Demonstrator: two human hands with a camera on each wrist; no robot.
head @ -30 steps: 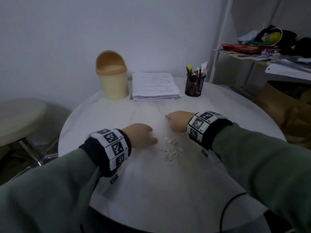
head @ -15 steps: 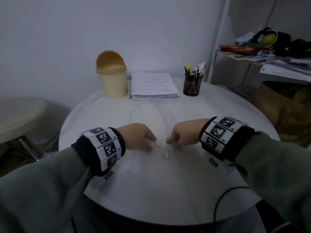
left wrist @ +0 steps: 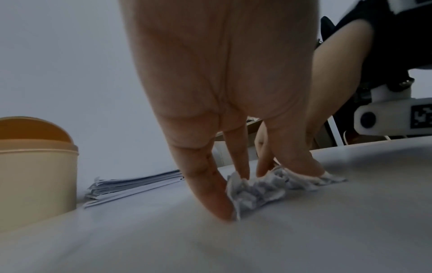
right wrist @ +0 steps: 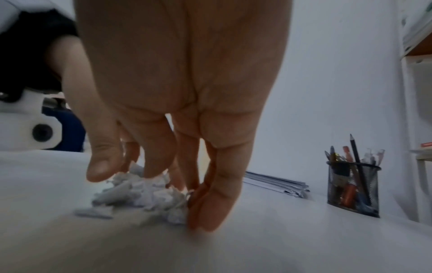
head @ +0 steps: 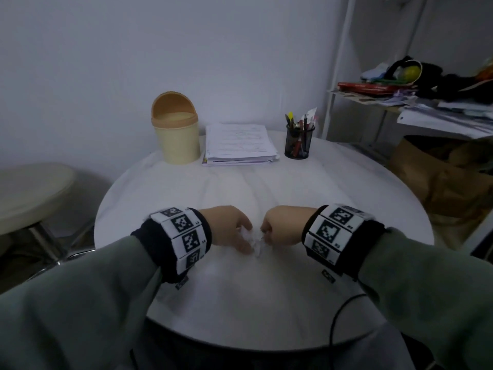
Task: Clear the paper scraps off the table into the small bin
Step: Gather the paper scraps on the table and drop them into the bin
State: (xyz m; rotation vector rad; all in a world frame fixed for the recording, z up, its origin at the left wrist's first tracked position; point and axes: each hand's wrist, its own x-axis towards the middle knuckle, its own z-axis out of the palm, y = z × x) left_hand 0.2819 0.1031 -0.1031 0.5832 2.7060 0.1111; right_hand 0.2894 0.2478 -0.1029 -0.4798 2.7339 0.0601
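A small heap of white paper scraps [head: 255, 243] lies on the round white table [head: 266, 303], near its front middle. My left hand [head: 246, 237] and right hand [head: 266, 236] face each other with the heap squeezed between them. In the left wrist view the fingers [left wrist: 210, 184] point straight down at the tabletop and press against the scraps [left wrist: 257, 192]. The right wrist view shows straight fingers [right wrist: 210, 203] and a thumb around the scraps [right wrist: 145, 192], with one scrap lying loose at the left. The small beige bin [head: 177, 137] with an orange lid stands at the table's far left.
A stack of papers [head: 240, 144] lies beside the bin, and a black mesh pen holder [head: 297, 144] stands to its right. A round stool [head: 29, 193] sits left of the table. A cluttered shelf [head: 426, 102] is at the right. A black cable [head: 338, 316] crosses the table's front edge.
Both hands have slid toward each other and nearer to me. The scattered scraps are now pushed into one tight heap between them.
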